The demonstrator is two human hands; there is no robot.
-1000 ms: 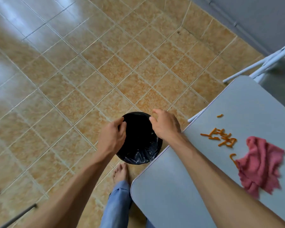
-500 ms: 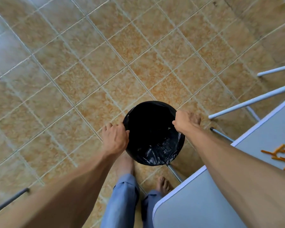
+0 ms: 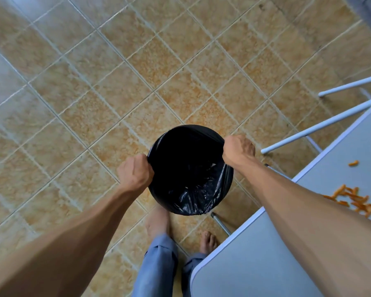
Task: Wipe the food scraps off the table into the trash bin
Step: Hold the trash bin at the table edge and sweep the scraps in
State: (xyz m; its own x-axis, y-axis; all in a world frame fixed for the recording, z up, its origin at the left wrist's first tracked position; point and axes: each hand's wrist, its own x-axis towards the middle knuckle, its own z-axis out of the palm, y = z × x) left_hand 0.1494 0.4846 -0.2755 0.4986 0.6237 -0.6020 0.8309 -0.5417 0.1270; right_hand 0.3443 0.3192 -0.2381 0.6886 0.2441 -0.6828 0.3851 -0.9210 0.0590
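A round trash bin [image 3: 191, 185] lined with a black plastic bag is held over the tiled floor, in front of my feet. My left hand [image 3: 134, 173] grips its left rim and my right hand [image 3: 237, 150] grips its right rim, both fists closed on the bag's edge. To the right lies the grey table [image 3: 276, 243], whose corner points toward my legs. Orange food scraps [image 3: 351, 199] are scattered on the tabletop near the right frame edge, partly hidden behind my right forearm. One stray orange scrap [image 3: 353, 163] lies farther back. The cloth is out of view.
White table legs [image 3: 313, 129] slant across the floor at the right, and a grey metal leg [image 3: 221, 224] shows just below the bin. My bare feet [image 3: 159, 219] and blue trousers stand beside the table corner. Tan tiled floor [image 3: 94, 103] spreads to the left and ahead.
Both hands have stayed closed on the bin's rim, and it has shifted away from the table edge. The view swung left, so the pink cloth has left the frame.
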